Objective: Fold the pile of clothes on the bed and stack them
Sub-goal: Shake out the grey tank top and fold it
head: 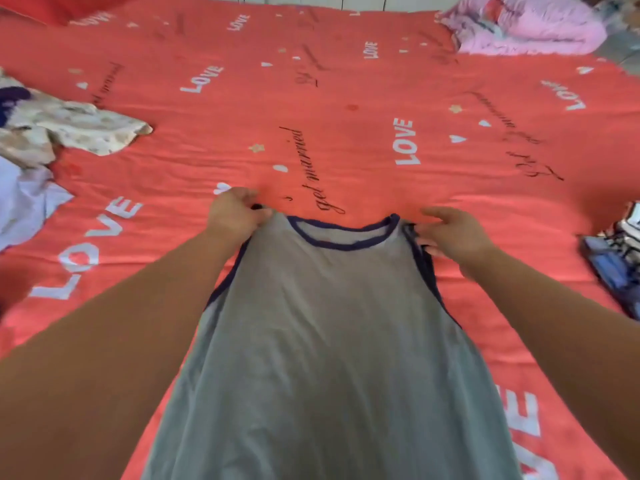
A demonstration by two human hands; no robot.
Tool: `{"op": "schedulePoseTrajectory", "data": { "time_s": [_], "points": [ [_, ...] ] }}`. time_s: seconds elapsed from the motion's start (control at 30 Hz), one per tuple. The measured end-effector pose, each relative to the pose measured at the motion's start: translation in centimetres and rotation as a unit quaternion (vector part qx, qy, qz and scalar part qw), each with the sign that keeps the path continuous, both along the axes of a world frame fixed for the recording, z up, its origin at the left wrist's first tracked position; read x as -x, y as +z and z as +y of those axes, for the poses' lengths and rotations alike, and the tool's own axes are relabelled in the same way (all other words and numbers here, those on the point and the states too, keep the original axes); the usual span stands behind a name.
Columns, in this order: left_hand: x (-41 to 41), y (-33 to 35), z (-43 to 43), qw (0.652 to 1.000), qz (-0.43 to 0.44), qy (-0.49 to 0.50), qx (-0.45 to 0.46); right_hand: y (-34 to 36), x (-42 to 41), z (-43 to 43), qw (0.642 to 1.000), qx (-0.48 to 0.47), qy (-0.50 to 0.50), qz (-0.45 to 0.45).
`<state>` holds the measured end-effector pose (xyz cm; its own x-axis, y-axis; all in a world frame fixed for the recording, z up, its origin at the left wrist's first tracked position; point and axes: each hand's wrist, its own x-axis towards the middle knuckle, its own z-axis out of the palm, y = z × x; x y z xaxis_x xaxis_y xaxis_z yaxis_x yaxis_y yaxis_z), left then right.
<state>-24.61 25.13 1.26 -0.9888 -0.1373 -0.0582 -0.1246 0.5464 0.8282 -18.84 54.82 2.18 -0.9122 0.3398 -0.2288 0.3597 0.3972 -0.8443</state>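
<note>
A grey sleeveless top (pixel 322 334) with dark navy trim lies spread lengthwise on the red bed sheet (pixel 346 98), neckline away from me. My left hand (pixel 235 213) pinches its left shoulder strap. My right hand (pixel 453 233) holds the right shoulder strap, fingers curled at the navy edge. A loose pile of unfolded clothes (pixel 59 129), cream patterned and white pieces, lies at the left edge of the bed.
A folded dark blue and white garment (pixel 620 261) sits at the right edge. A pink quilt (pixel 530 22) is bunched at the far right corner. A red pillow (pixel 62 5) lies at the far left.
</note>
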Motion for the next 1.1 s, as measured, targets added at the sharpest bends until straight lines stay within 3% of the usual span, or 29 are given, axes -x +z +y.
{"op": "schedulePoseTrajectory", "data": {
  "time_s": [0.07, 0.17, 0.33, 0.43, 0.53, 0.6, 0.67, 0.93, 1.1],
  "points": [
    [-1.0, -1.9, -0.5, 0.996, 0.038, -0.014, 0.076, -1.8, -1.3, 0.2, 0.998, -0.051, 0.017, 0.025],
    [-4.2, -2.6, -1.7, 0.993, 0.081, 0.036, 0.076, -2.0, -5.2, 0.4, 0.991, -0.129, 0.006, 0.047],
    [-10.8, -2.3, -4.2, 0.989, -0.006, 0.044, 0.143, -1.1, -11.4, 0.0, 0.971, -0.194, 0.108, -0.088],
    [-13.7, -1.5, -4.8, 0.987, -0.062, 0.007, 0.146, -0.5, -13.1, -0.6, 0.956, -0.239, 0.137, -0.099],
    [-14.9, -0.9, -4.9, 0.991, -0.081, 0.014, 0.108, -0.4, -13.3, 0.2, 0.979, -0.176, 0.056, -0.081],
    [-14.6, -0.7, -5.7, 0.991, -0.082, 0.091, 0.044, -0.4, -13.0, 1.2, 0.992, -0.104, 0.002, -0.071],
    [-13.9, -1.0, -6.7, 0.983, -0.078, 0.164, -0.006, -0.3, -12.9, 2.3, 0.993, -0.098, -0.022, -0.069],
    [-16.8, -2.3, -6.5, 0.983, -0.047, 0.175, 0.022, -2.3, -15.7, 1.7, 0.994, -0.054, -0.082, -0.047],
    [-22.1, -2.1, -6.1, 0.988, -0.068, 0.121, 0.07, -2.0, -20.5, 0.0, 0.99, -0.107, -0.009, -0.095]
  ]
}}
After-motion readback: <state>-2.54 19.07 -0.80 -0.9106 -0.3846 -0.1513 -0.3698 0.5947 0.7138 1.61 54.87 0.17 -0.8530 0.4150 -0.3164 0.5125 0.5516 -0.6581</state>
